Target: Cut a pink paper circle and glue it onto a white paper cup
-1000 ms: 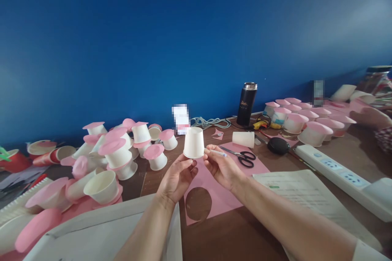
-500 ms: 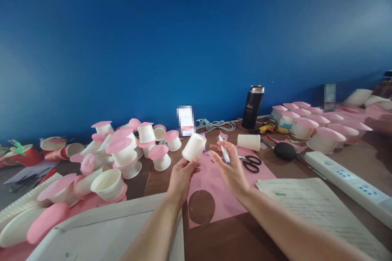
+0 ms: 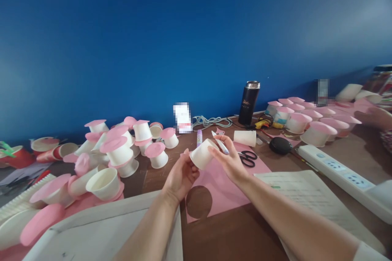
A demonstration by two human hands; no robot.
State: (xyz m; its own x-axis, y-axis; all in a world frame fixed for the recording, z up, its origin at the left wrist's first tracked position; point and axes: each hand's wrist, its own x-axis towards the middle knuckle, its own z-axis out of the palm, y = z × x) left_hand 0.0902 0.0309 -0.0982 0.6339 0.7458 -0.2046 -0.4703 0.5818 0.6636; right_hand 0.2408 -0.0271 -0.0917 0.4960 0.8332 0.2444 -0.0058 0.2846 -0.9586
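Note:
A plain white paper cup (image 3: 202, 155) is tilted between my hands, its base toward the upper right. At its lower left rim, the curled fingers of my left hand (image 3: 180, 176) touch it; part of their grip is hidden. My right hand (image 3: 230, 161) presses its thumb on the cup's side. A slim white marker (image 3: 221, 143) with a pointed tip is also held in the right fingers. Below lies a pink paper sheet (image 3: 228, 193) with a round hole cut in it. Just behind the cup stands a purple glue stick (image 3: 199, 136).
Pink-topped cups crowd the left (image 3: 156, 155) and right (image 3: 318, 132). Black scissors (image 3: 247, 158), a lying cup (image 3: 245, 138), a black flask (image 3: 249, 102) and a power strip (image 3: 339, 171) are right. White board (image 3: 122, 228) and printed paper (image 3: 306, 204) lie in front. Another person's hand (image 3: 375, 117) is far right.
The cup has moved slightly right and down, and my right hand has come against it. My left hand has shifted to the cup's rim. The view has tilted down slightly.

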